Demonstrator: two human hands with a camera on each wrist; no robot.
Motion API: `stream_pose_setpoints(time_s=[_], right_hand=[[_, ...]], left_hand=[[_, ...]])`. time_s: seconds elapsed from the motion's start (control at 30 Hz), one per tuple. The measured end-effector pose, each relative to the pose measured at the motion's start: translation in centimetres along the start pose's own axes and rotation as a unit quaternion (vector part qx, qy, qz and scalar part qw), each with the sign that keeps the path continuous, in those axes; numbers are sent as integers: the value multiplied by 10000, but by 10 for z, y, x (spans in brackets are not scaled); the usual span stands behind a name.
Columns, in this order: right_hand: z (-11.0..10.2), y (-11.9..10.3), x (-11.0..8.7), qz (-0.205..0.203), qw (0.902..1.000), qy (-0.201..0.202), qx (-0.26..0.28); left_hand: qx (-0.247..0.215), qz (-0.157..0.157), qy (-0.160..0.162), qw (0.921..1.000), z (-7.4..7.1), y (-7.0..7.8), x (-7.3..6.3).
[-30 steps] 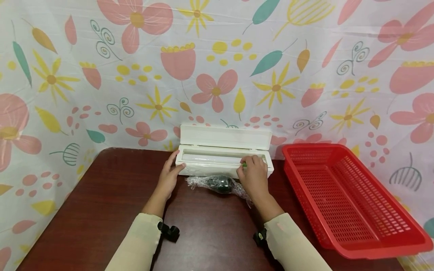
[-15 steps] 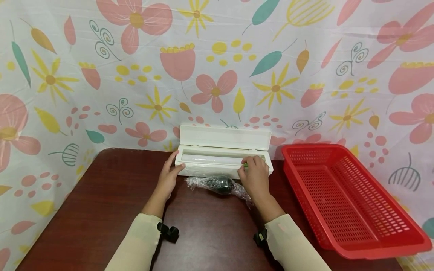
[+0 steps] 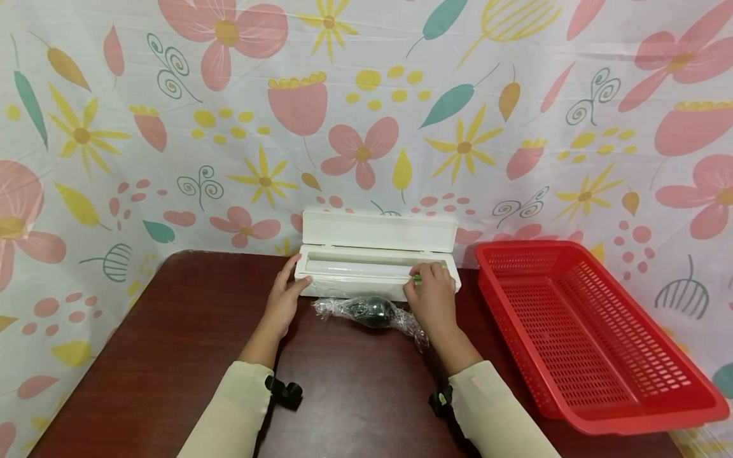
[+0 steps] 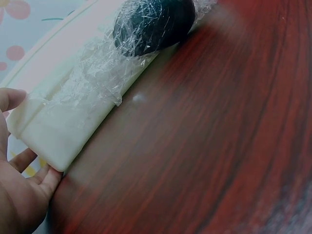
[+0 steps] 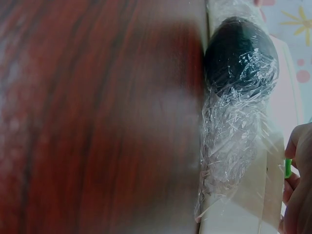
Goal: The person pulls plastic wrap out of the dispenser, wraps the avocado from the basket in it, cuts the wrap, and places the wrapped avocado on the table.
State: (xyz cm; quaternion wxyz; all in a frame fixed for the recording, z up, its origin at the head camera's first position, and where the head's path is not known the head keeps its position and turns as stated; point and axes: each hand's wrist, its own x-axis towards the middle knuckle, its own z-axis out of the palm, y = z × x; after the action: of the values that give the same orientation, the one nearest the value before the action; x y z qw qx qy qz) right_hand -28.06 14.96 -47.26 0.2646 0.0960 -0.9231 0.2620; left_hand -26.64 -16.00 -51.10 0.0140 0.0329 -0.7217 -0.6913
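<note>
Two hands, two cream sleeves, two black wrist clips nearest the table's (image 3: 172, 356) front edge; beyond them one wrapped lump, one dispenser, one basket, one floral sheet.

Left hand (image 3: 283, 299) laid against the left end of the dispenser (image 3: 375, 267), thumb on the top rim, fingers fairly straight along the end wall, nothing gripped; same seen from the left wrist, fingertips (image 4: 46, 178) touching the bottom corner. Right hand (image 3: 431, 296) set on the right part of the front rim, fingers curled together over a small green slider (image 3: 416, 278), pinching it; only a sliver of green (image 5: 288, 167) visible from the right wrist.

Between the hands, touching the front wall of the dispenser: one dark, rounded, egg-shaped lump (image 3: 373, 311), glossy, wound in crinkled clear film (image 3: 335, 308) with loose twisted tails trailing left and right. Cannot tell what it is.

Dispenser: long white plastic box near the middle of the back edge, hinged lid (image 3: 379, 230) upright, one pale roll (image 3: 357, 270) lying lengthwise inside.

Basket (image 3: 595, 407): red plastic, rectangular, perforated walls and floor, along the right edge, tilted, nothing seen inside.

Table: dark red-brown wood grain, smooth, rounded back-left corner.

Behind everything, sheet (image 3: 114, 127) with pink flowers, yellow blooms, teal leaves, slightly creased.
</note>
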Motion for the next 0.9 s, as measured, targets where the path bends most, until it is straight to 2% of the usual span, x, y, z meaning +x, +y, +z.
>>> stream_pose_setpoints(time_s=[0.77,0.9], right_hand=[[1,5,1,68,9998,61,155],[3,7,1,44,9998,109,168]], left_hand=[[-37,1,-19,10000,1,1,2],[-75,-150,-125,9998,0,15,-6]])
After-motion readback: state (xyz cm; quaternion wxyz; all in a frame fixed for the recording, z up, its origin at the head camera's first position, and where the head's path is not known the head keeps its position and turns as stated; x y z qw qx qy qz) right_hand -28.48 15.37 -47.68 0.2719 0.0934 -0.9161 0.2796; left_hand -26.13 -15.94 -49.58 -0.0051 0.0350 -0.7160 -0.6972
